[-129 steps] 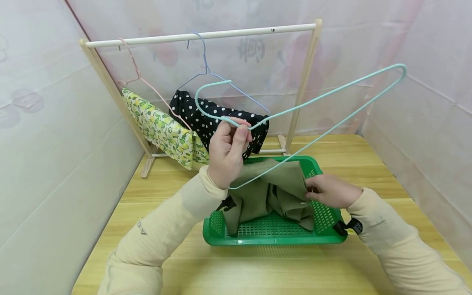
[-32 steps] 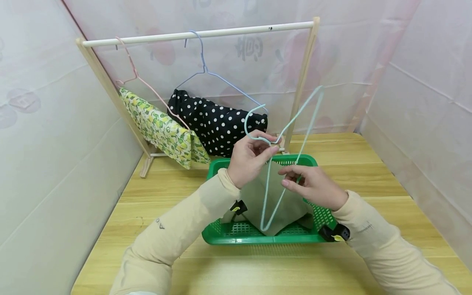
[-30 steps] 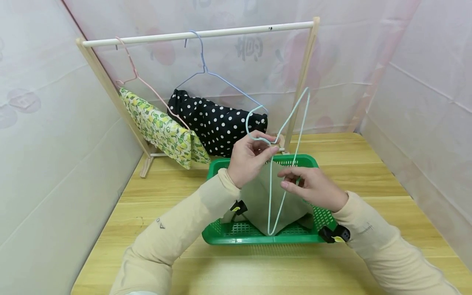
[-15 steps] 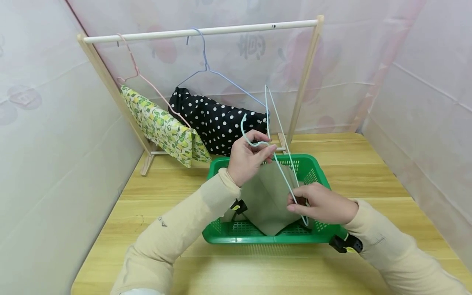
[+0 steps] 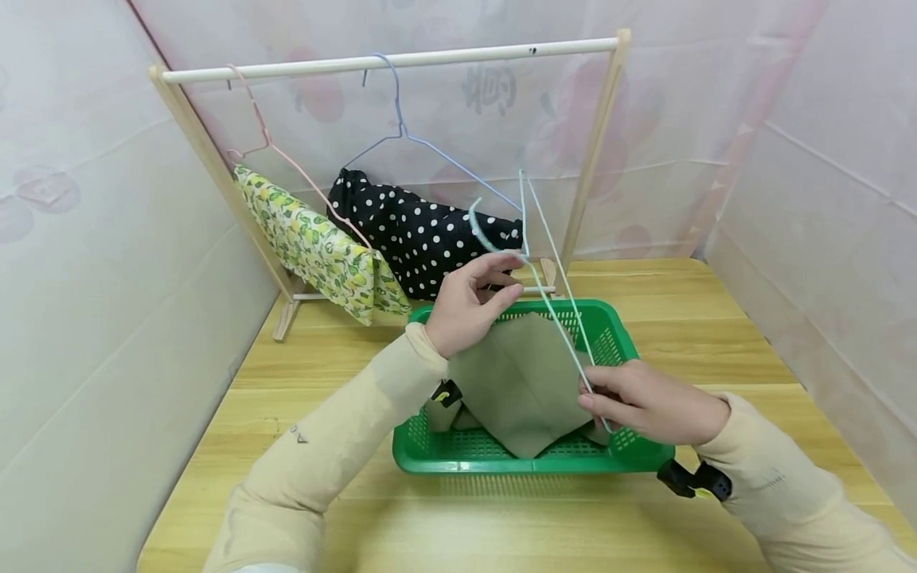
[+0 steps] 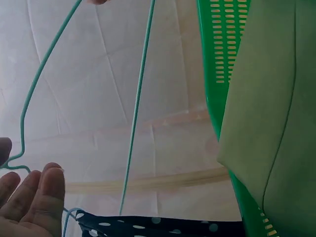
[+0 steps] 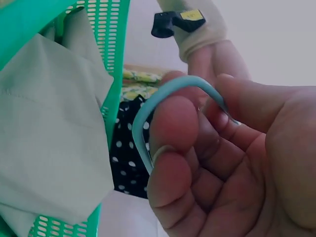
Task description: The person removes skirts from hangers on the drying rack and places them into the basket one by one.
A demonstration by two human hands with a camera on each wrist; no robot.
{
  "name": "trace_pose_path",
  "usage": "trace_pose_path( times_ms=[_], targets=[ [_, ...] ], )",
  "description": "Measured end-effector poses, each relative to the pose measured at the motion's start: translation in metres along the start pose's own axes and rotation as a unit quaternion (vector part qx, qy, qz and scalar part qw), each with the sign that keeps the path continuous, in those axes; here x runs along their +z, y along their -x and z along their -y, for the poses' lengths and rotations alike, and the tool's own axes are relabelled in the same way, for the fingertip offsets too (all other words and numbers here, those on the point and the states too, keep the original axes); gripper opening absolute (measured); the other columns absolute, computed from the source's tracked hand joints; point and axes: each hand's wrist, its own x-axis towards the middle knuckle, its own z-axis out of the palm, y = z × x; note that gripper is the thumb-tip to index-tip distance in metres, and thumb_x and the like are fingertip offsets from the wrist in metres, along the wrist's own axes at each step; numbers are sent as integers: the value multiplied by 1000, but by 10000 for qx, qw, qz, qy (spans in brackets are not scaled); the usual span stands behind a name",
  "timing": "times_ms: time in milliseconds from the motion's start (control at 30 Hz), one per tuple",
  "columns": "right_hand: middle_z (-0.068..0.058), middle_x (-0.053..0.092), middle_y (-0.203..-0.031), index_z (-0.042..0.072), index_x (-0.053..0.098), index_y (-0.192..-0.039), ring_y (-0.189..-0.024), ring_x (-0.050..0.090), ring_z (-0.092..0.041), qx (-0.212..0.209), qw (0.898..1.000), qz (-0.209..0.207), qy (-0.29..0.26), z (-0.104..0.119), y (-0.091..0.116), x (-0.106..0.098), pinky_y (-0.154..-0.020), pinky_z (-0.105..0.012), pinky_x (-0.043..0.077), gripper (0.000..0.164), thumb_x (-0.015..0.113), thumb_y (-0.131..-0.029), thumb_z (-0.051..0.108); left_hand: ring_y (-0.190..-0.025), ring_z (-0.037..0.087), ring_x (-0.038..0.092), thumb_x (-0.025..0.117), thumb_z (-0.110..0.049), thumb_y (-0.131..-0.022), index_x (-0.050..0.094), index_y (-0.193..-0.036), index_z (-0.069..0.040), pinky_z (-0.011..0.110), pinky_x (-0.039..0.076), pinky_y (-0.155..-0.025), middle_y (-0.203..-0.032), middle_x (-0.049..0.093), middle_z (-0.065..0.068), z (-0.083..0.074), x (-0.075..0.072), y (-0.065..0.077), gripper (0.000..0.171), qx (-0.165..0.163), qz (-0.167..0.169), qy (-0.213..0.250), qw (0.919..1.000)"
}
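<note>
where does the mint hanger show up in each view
Head: mint hanger, right of centre, held in the right hand.
Left wrist: mint hanger, wires at left and centre.
Right wrist: mint hanger, one bend near centre.
Landmark: black polka-dot cloth, beyond the hanger in head and right wrist, bottom in left wrist.

Bright head view, soft glare on tabletop (image 5: 458, 525), dim left wrist view.

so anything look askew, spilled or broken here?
Nothing looks spilled or broken. Slightly askew: the pink hanger on the rack is turned at an angle, and its lemon-print cloth slants down more steeply than the polka-dot cloth beside it in the head view.
</note>
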Motion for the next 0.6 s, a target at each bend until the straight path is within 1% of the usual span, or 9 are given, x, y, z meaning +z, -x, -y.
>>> trace_pose_path(
  times_ms=[67, 133, 233, 300, 400, 500, 533, 600],
  targets=[
    [13, 54, -69, 24, 52, -89, -56, 52, -2, 36, 9999, -145, 43, 0, 2, -2, -50, -21, 45, 19, 48, -102, 11, -101, 23, 64, 64, -8, -93, 56, -132, -6, 35, 54, -80, -122, 63, 8, 0, -3, 3, 40, -27, 221, -215, 9995],
    [14, 54, -70, 22, 51, -88, -56, 53, -3, 46, 9996, -267, 63, -1, 4, -5, -50, -21, 46, 19, 49, -101, 9, -103, 21, 64, 63, -10, -93, 54, -135, -8, 34, 54, -82, -124, 63, 6, 1, -7, 7, 42, -94, 394, -429, 9983],
    [14, 55, -72, 21, 51, -87, -56, 56, -5, 104, 9994, -330, 9, -3, 7, -8, -52, -23, 49, 20, 48, -101, 7, -107, 14, 61, 64, -10, -93, 55, -134, -7, 33, 53, -85, -125, 62, 6, 3, -15, 14, 42, -170, 587, -664, 9959],
    [13, 56, -71, 20, 51, -87, -55, 56, -6, 176, 9992, -364, -56, -5, 10, -10, -52, -24, 50, 20, 48, -101, 7, -109, 13, 60, 64, -10, -93, 56, -133, -7, 33, 53, -86, -125, 62, 6, 4, -20, 20, 40, -182, 649, -881, 9938],
    [12, 57, -70, 19, 50, -86, -55, 57, -7, 328, 9983, -464, -125, -8, 14, -14, -52, -26, 50, 21, 46, -102, 7, -113, 20, 58, 65, -11, -93, 58, -130, -6, 38, 52, -89, -125, 61, 7, 7, -30, 29, 39, -196, 700, -1130, 9909],
    [10, 59, -70, 18, 50, -86, -54, 58, -7, 466, 9959, -762, -118, -9, 18, -19, -51, -28, 51, 21, 44, -102, 5, -115, 27, 56, 65, -12, -93, 58, -129, -4, 42, 50, -91, -126, 61, 9, 8, -39, 37, 38, -243, 725, -1409, 9871],
    [9, 59, -70, 17, 50, -86, -55, 59, -8, 518, 9947, -884, -91, -8, 19, -21, -51, -28, 52, 22, 43, -103, 5, -115, 27, 56, 65, -13, -93, 58, -130, -3, 42, 49, -92, -126, 61, 10, 9, -42, 40, 39, -255, 740, -1521, 9853],
    [6, 59, -69, 16, 50, -86, -55, 60, -9, 640, 9911, -1169, 12, -8, 22, -24, -51, -29, 53, 22, 42, -103, 4, -114, 21, 56, 66, -15, -93, 57, -130, -3, 40, 49, -93, -128, 60, 10, 11, -47, 46, 41, -290, 765, -1793, 9804]
  ],
)
